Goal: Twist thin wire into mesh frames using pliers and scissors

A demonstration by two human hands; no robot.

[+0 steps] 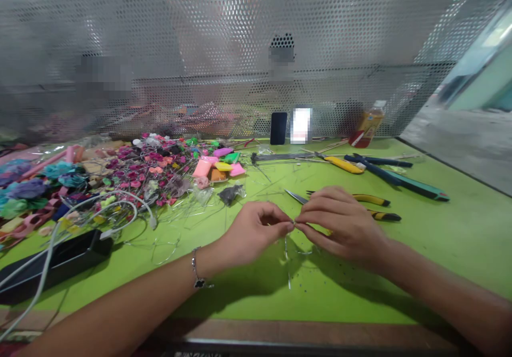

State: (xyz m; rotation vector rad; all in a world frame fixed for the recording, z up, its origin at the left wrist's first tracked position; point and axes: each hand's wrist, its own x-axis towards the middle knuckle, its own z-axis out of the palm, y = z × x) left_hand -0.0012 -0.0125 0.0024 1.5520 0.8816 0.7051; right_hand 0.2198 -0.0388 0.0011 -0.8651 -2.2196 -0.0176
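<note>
- Your left hand (254, 232): left fingers (282, 224) pinched together on a thin wire (295, 222), held over the green worktop (452, 250).
- Your right hand (340, 229): right fingers (310, 230) clamped on that wire's other side, beside the left fingertips.
- Just beyond: yellow-handled pliers (372, 200).

This place is a small handicraft workshop: on the green workbench (460, 240) lie pliers (344, 164), a bundle of thin wires (280, 156) and many small artificial flowers (148, 168), and behind the workbench stands a perforated metal screen (240, 37).
</note>
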